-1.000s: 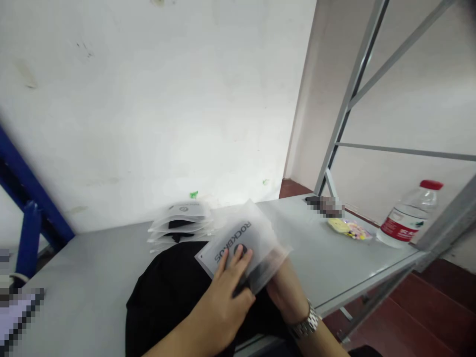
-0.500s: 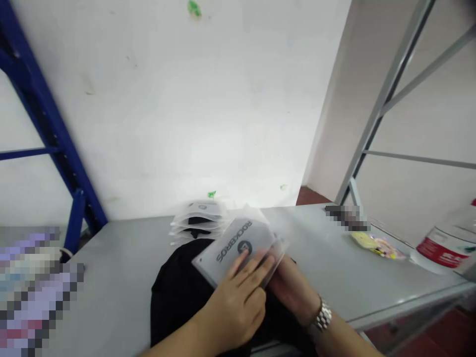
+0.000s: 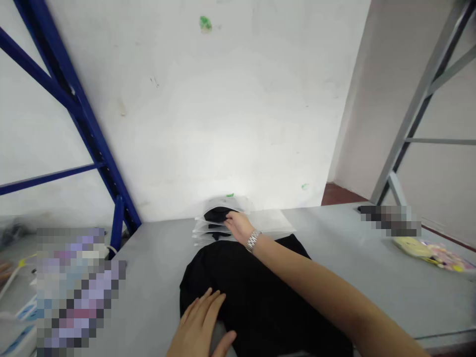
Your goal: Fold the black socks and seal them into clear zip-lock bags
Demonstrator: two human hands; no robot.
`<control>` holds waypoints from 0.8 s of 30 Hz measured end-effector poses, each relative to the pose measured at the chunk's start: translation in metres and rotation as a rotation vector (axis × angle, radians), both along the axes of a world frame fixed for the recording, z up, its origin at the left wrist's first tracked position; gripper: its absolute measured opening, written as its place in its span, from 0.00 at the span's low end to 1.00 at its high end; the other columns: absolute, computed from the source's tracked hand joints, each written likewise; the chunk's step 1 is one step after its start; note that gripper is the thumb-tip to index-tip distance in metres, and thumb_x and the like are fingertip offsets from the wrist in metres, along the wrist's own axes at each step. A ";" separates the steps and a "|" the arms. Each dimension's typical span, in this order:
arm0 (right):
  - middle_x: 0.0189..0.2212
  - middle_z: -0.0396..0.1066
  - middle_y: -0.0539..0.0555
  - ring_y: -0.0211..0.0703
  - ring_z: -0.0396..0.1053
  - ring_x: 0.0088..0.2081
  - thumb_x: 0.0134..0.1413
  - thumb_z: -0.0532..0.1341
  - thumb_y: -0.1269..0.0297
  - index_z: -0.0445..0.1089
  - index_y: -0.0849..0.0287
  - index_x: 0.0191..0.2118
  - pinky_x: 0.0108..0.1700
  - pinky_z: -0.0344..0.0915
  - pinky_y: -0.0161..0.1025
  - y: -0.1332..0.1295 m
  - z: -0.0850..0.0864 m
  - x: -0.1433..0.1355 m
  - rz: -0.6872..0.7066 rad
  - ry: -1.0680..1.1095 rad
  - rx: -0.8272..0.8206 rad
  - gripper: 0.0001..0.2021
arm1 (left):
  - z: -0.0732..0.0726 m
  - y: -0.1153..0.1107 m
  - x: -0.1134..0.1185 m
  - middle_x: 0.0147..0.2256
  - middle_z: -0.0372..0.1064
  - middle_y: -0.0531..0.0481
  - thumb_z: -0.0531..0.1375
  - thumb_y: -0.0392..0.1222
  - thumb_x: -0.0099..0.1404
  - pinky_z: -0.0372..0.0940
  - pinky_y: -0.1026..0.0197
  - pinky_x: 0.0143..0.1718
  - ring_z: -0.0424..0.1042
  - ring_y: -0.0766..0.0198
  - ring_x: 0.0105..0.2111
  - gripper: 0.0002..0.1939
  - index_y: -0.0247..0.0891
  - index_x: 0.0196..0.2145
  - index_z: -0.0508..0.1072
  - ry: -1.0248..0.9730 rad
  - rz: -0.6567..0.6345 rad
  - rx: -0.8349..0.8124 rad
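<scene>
My left hand (image 3: 200, 320) rests with fingers stretched out at the near left edge of a piece of black fabric (image 3: 253, 287) spread on the table. My right hand (image 3: 238, 225), with a metal watch on the wrist, reaches across the fabric. Its fingers pinch the right side of the top frosted plastic bag (image 3: 221, 202), which has something black in it. That bag lies on a stack of similar bags (image 3: 199, 229). Right of the stack a flat, pale frosted bag (image 3: 273, 220) lies on the table, partly behind my hand.
A grey table (image 3: 148, 277) meets the white wall (image 3: 241, 109). A blue metal frame (image 3: 85, 124) rises at left, a grey one (image 3: 416, 114) at right. Blurred purple items (image 3: 85, 302) lie at left. A yellow and pink packet (image 3: 435, 253) lies at right.
The printed frosted bag that both hands held over the fabric has left them. My right hand moved forward to the stack, my left down onto the fabric. The view shifted left.
</scene>
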State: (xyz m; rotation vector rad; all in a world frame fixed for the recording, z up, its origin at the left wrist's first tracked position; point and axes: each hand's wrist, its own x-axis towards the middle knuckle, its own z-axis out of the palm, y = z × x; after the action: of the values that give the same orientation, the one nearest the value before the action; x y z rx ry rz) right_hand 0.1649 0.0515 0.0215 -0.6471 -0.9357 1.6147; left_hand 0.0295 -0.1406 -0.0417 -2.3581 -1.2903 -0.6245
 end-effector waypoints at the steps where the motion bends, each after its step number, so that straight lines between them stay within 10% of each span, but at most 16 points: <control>1: 0.31 0.69 0.50 0.39 0.69 0.41 0.46 0.58 0.72 0.62 0.58 0.31 0.53 0.61 0.44 -0.011 -0.004 0.011 0.001 -0.033 -0.007 0.05 | 0.002 -0.002 -0.007 0.48 0.72 0.47 0.58 0.49 0.61 0.73 0.57 0.41 0.72 0.55 0.47 0.24 0.41 0.55 0.63 0.019 -0.003 -0.012; 8: 0.44 0.67 0.54 0.43 0.67 0.44 0.53 0.58 0.64 0.68 0.56 0.43 0.51 0.63 0.44 -0.129 -0.009 0.151 0.202 -1.098 0.587 0.11 | 0.013 -0.009 -0.001 0.56 0.64 0.47 0.59 0.52 0.60 0.68 0.51 0.48 0.66 0.53 0.53 0.31 0.42 0.59 0.59 0.132 -0.117 -0.095; 13: 0.62 0.51 0.54 0.54 0.48 0.62 0.46 0.65 0.65 0.56 0.48 0.60 0.63 0.47 0.52 -0.190 -0.037 0.211 0.352 -1.546 0.680 0.34 | 0.011 -0.009 0.034 0.52 0.69 0.46 0.64 0.51 0.54 0.68 0.48 0.48 0.69 0.49 0.50 0.29 0.43 0.53 0.67 0.166 -0.285 -0.191; 18: 0.60 0.57 0.49 0.44 0.52 0.61 0.52 0.51 0.78 0.60 0.43 0.57 0.63 0.48 0.48 -0.202 -0.063 0.237 0.222 -1.492 0.721 0.29 | 0.005 -0.014 0.036 0.44 0.74 0.51 0.57 0.34 0.59 0.71 0.56 0.45 0.74 0.58 0.43 0.15 0.45 0.44 0.72 0.027 -0.337 -0.212; 24: 0.39 0.73 0.54 0.46 0.69 0.42 0.61 0.50 0.55 0.72 0.56 0.42 0.48 0.66 0.41 -0.186 -0.061 0.238 -0.066 -1.114 0.324 0.16 | 0.017 -0.011 0.029 0.51 0.70 0.51 0.51 0.38 0.64 0.69 0.58 0.47 0.70 0.59 0.49 0.13 0.47 0.41 0.74 -0.289 -0.183 -0.393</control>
State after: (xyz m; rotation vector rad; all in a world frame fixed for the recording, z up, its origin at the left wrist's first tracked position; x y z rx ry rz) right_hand 0.4025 -0.1347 -0.0396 -1.3584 -1.8866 0.9189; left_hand 0.0586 -0.1517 -0.0248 -2.8113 -1.4368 -0.8605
